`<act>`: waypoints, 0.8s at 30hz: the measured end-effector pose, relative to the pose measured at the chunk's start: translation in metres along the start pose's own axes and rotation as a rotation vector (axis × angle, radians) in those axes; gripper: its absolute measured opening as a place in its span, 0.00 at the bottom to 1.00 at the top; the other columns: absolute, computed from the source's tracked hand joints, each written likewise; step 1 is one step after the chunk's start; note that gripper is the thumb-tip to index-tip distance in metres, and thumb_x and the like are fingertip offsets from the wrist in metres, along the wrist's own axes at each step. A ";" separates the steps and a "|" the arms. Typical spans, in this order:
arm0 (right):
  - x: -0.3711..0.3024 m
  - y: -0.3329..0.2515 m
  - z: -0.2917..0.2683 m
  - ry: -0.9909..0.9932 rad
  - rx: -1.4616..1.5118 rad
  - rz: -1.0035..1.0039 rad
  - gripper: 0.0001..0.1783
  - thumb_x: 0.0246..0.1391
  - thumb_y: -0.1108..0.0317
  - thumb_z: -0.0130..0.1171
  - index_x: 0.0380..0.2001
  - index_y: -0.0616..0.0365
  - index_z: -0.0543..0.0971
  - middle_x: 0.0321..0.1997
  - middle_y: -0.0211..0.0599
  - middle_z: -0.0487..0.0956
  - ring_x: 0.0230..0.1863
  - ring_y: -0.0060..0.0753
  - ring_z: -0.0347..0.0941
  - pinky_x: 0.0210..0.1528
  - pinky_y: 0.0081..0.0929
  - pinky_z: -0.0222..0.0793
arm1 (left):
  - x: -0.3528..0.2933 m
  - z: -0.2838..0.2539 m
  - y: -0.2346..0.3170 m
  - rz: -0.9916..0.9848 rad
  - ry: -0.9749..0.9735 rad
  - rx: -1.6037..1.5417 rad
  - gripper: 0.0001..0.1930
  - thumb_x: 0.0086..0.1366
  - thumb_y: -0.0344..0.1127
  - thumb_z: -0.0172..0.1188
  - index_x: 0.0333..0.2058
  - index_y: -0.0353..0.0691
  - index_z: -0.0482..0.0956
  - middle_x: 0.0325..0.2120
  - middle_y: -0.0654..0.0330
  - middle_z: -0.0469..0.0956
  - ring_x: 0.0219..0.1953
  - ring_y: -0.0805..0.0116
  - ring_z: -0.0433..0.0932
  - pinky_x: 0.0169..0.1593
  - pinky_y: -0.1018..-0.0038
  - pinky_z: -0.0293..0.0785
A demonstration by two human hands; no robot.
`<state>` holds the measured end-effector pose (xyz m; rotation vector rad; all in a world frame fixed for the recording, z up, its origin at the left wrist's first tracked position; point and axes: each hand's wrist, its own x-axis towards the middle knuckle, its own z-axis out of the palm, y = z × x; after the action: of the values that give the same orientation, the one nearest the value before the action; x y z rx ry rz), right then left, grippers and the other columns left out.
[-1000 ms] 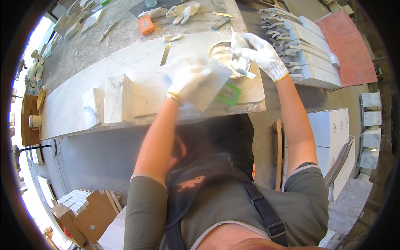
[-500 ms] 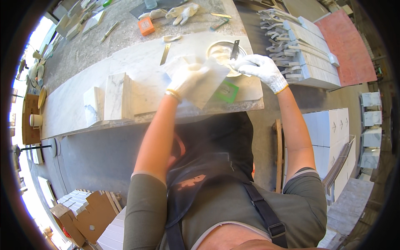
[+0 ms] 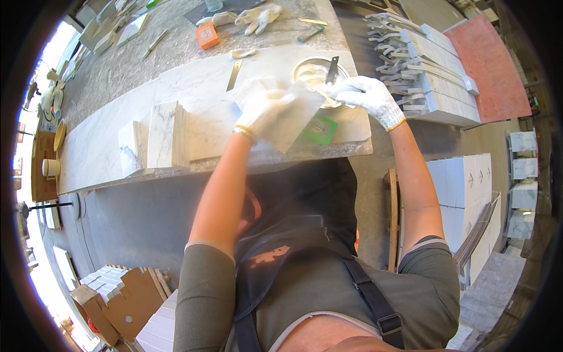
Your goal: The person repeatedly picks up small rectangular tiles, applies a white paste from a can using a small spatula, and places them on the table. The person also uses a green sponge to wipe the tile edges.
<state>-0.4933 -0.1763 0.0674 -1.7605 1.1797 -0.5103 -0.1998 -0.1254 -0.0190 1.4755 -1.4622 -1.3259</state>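
Lowered, knit-gloved right hand (image 3: 366,98) has an unclear grip; left hand (image 3: 267,111) grasps flat tile (image 3: 300,112).

Arrow signs (image 3: 471,178) stood on the white boxes (image 3: 447,183); markings on the orange block (image 3: 207,36) and green case (image 3: 321,129) were unreadable.

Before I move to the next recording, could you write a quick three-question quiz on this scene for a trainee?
1. True or false: the left hand and the right hand both wear white gloves.
2. Multiple choice: what colour is the small box lying near the spare gloves?
A) Blue
B) Orange
C) Purple
3. Short answer: which hand is nearer the round tin of pale paste?

Key: 1. True. 2. B. 3. The right hand, whose fingertips are by the tin's near side.
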 end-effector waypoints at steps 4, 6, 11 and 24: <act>0.000 -0.002 -0.001 0.002 -0.028 0.013 0.15 0.58 0.69 0.73 0.48 0.60 0.88 0.46 0.32 0.87 0.45 0.22 0.82 0.50 0.25 0.78 | 0.002 0.000 -0.003 -0.002 0.001 -0.005 0.19 0.74 0.49 0.63 0.48 0.38 0.86 0.41 0.66 0.84 0.44 0.78 0.77 0.52 0.76 0.74; 0.000 -0.003 -0.001 -0.002 -0.019 0.009 0.15 0.58 0.69 0.73 0.48 0.59 0.88 0.46 0.32 0.87 0.45 0.22 0.82 0.50 0.25 0.78 | 0.003 0.001 -0.006 0.003 0.004 -0.016 0.19 0.74 0.49 0.63 0.48 0.38 0.86 0.41 0.66 0.84 0.44 0.78 0.77 0.52 0.76 0.74; 0.000 -0.001 -0.002 -0.005 -0.004 0.008 0.14 0.58 0.69 0.73 0.47 0.59 0.89 0.46 0.32 0.87 0.45 0.22 0.82 0.49 0.24 0.78 | 0.004 0.001 -0.009 0.033 0.012 0.018 0.18 0.74 0.48 0.63 0.47 0.38 0.87 0.40 0.66 0.84 0.44 0.78 0.77 0.52 0.76 0.74; 0.002 -0.002 0.000 -0.025 0.056 0.012 0.15 0.58 0.67 0.72 0.48 0.58 0.89 0.47 0.34 0.87 0.45 0.22 0.82 0.50 0.25 0.78 | -0.003 0.000 0.005 -0.045 0.015 -0.041 0.19 0.72 0.49 0.65 0.49 0.39 0.87 0.41 0.66 0.85 0.44 0.76 0.79 0.52 0.76 0.75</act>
<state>-0.4913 -0.1782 0.0691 -1.7064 1.1476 -0.5082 -0.2005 -0.1237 -0.0139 1.4975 -1.3912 -1.3608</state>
